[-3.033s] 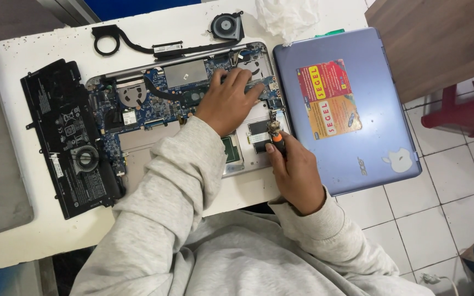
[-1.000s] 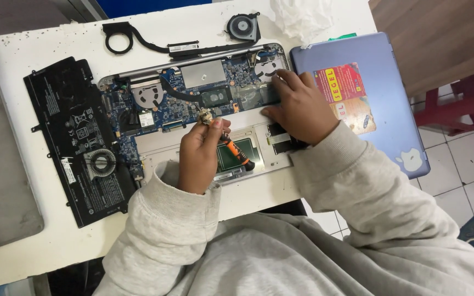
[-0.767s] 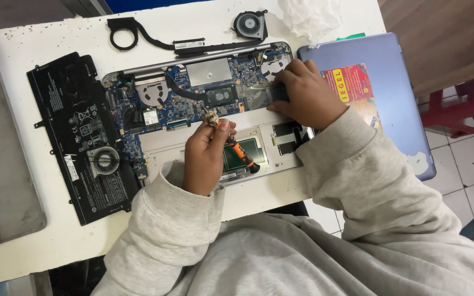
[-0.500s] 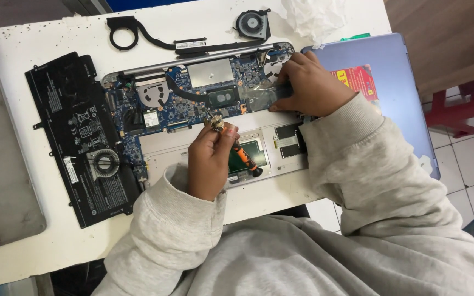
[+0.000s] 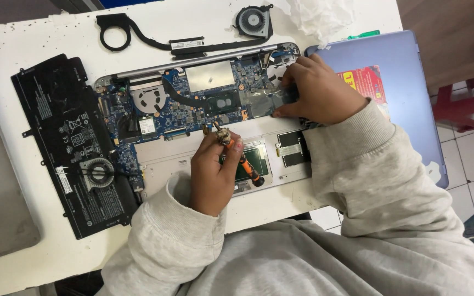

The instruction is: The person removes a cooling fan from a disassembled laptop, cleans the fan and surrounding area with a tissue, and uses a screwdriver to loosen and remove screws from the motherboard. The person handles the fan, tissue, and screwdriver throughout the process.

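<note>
The left hand (image 5: pixel 213 172) was closed around an orange-and-black screwdriver (image 5: pixel 241 159), its tip hidden behind the fingers, above the palm rest of the opened laptop (image 5: pixel 193 109) on the white table (image 5: pixel 6 38). The right hand (image 5: pixel 316 90) pressed curled fingers onto the motherboard's right end, holding nothing visible, just beside a closed blue laptop (image 5: pixel 412 82).

Since three seconds ago I note my left hand (image 5: pixel 215 172) has withdrawn from the motherboard (image 5: pixel 193 107) to the near palm rest and taken the orange screwdriver (image 5: pixel 241 159). My right hand (image 5: pixel 316 90), formerly holding it, has moved far-right onto the board's corner.
</note>
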